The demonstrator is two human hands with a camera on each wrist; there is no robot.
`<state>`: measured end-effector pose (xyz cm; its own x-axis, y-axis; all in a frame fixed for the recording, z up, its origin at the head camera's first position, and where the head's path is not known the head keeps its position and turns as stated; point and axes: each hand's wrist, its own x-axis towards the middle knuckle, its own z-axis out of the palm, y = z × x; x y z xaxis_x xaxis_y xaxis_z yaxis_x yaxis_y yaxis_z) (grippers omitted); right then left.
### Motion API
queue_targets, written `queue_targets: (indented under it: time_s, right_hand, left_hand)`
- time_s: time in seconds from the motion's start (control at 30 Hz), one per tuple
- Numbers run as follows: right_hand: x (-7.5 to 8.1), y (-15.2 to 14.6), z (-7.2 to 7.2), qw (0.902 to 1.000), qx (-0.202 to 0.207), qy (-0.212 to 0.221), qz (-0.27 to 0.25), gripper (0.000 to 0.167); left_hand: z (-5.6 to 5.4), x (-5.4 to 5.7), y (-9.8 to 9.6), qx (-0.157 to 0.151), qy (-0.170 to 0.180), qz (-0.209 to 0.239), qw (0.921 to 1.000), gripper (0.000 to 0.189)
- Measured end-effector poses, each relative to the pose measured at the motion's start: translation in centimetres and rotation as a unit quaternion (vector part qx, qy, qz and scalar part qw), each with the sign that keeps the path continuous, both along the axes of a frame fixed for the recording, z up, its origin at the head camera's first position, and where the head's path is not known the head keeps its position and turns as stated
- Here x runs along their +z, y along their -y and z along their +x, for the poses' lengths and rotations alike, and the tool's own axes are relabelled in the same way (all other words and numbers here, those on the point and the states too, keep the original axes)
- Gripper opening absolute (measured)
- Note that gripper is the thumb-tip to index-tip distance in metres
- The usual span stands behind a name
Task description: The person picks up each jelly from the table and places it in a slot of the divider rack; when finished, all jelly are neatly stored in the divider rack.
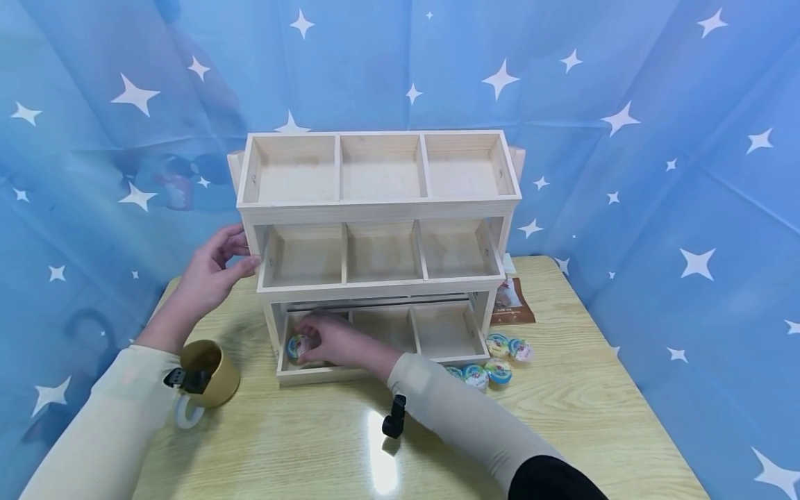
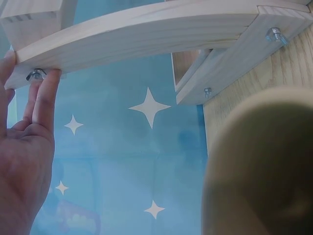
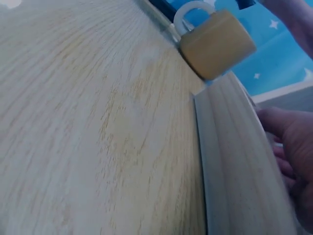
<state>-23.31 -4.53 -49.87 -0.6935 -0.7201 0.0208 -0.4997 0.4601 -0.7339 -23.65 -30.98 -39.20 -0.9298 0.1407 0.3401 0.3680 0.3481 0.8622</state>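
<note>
Right hand (image 1: 334, 342) curls around a small jelly cup (image 1: 298, 345) in the rack's bottom-left compartment; light, foil-topped, probably best pinched by its rim.

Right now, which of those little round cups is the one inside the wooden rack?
The jelly cup under the right hand, in the bottom tier's left compartment. The other cups lie on the table beside the rack.

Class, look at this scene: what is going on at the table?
A person's right hand reaches into the left compartment of the wooden organizer's bottom tray, fingers round a small jelly cup. The left hand rests against the organizer's left side. More jelly cups lie on the table to the right, and a yellow mug stands at the left.
</note>
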Motion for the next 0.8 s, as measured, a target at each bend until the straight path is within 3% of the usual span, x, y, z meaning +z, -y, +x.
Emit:
queue_targets:
  time_s: [0.23, 0.53, 0.8]
  right_hand:
    - [1.3, -2.5, 0.8, 0.9999, -0.011, -0.009, -0.009, 0.064]
    - [2.9, -8.4, 2.3, 0.9965, -0.015, -0.081, 0.014, 0.055]
    - [2.9, -15.8, 5.5, 0.9973, -0.038, -0.054, -0.031, 0.039]
  left_hand:
    - [0.0, -0.1, 0.0, -0.005, -0.001, -0.004, 1.0, 0.064]
    - [0.1, 0.1, -0.1, 0.002, -0.001, -0.015, 0.9999, 0.072]
    - [0.2, -0.1, -0.1, -0.002, -0.013, -0.022, 0.9997, 0.071]
